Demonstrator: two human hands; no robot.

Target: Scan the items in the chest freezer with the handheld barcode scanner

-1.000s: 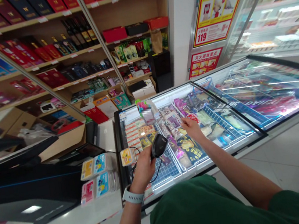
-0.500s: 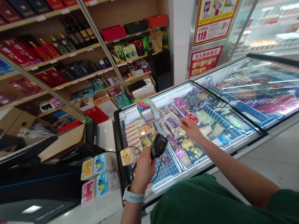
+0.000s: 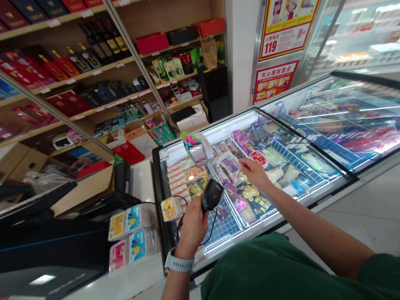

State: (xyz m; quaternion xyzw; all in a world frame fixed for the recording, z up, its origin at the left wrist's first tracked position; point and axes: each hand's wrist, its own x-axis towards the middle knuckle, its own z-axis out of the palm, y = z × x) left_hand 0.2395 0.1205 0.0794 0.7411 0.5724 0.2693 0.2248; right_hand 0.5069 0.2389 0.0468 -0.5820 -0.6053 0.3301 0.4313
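Head view: left fingers grip a black scanner, right fingers a pack—white, seemingly purple-centred.

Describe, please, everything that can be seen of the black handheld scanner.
The black scanner looks like smooth plastic, with a broad, rounded head and a grip mostly hidden by the fingers. The left hand is closed around this grip and holds it over the glass-topped freezer, head toward the upper right of the picture. A dark cable loops beside the hand; where it joins is hidden. Whether the scanner is switched on cannot be told.
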